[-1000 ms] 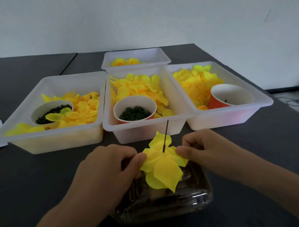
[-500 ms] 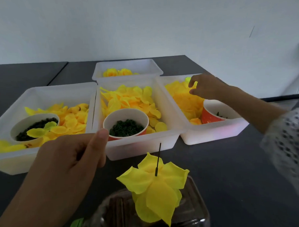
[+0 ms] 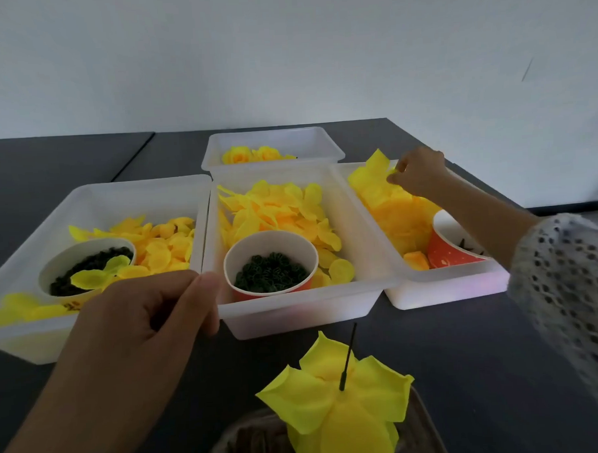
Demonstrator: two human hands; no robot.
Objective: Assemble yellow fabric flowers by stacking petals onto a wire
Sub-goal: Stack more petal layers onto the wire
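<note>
petals: loose yellow fabric petals fill three white tubs; the one being picked (image 3: 377,163) stands lifted at the far end of the right tub (image 3: 447,288), pinched by the right hand.
flower on wire: a partly built yellow flower (image 3: 335,392) sits low and central, threaded on a dark wire (image 3: 348,356) that rises bare above it; it stands on a dark clear-plastic object (image 3: 426,426) at the bottom edge, nature unclear.
step in hand: judged to be fetching the next petal layer from stock; at least one layer is already on the wire.
right hand: right hand (image 3: 418,171) reaches across to the far end of the right tub, fingertips closed on the raised petal's edge.
left hand: left hand (image 3: 140,322) hovers in front of the left tub (image 3: 84,198) and middle tub (image 3: 294,315), fingers loosely curled, nothing visibly held.
petal to wire: well apart; the picked petal is far right, the wire tip near and central.
flower to left hand: near, to its right, not touching.
next move calls for: lifting a single petal free of the heap, bringing it over the wire tip, finding its centre hole and sliding it down; the left hand is placed to steady the flower.
risk: neighbouring petals may cling and come up together.
</note>
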